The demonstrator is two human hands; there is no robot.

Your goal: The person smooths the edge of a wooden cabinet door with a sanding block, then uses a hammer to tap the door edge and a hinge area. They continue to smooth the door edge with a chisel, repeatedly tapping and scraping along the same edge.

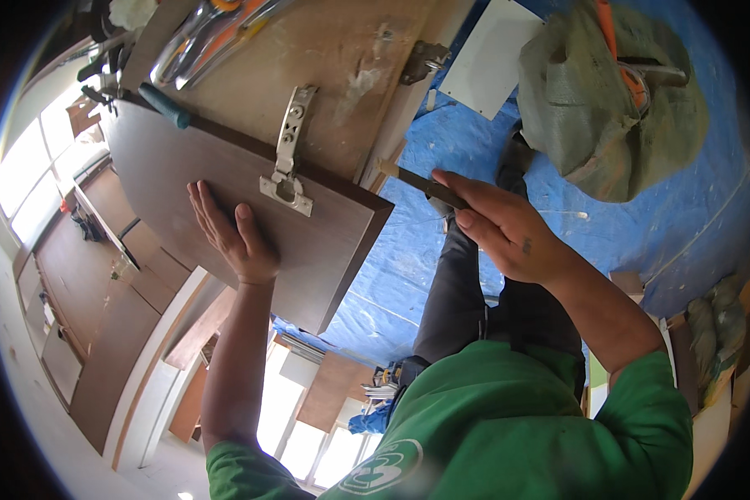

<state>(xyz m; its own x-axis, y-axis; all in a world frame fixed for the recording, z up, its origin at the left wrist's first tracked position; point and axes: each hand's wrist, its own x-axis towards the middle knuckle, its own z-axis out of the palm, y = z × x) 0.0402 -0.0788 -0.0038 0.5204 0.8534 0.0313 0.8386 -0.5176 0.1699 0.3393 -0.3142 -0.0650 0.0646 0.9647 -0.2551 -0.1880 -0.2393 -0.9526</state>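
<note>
My left hand (235, 235) lies flat on a dark brown cabinet door (317, 267), fingers stretched out. A silver cabinet hinge (288, 137) sits at the door's far edge, right of that hand, its arm reaching over the worktable. In my right hand (508, 229) is a slim brown stick-like tool (425, 185), gripped between thumb and fingers. Its pale tip points left toward the door's corner without touching it. What kind of tool it is, I cannot make out.
On the worn wooden worktable (342, 75) lie a teal-handled tool (165, 106) and several orange and metal tools (212, 37). Blue sheeting (683, 225) covers the floor. A greenish sack (567, 125) with an orange-handled tool stands at far right, near a white board (492, 58).
</note>
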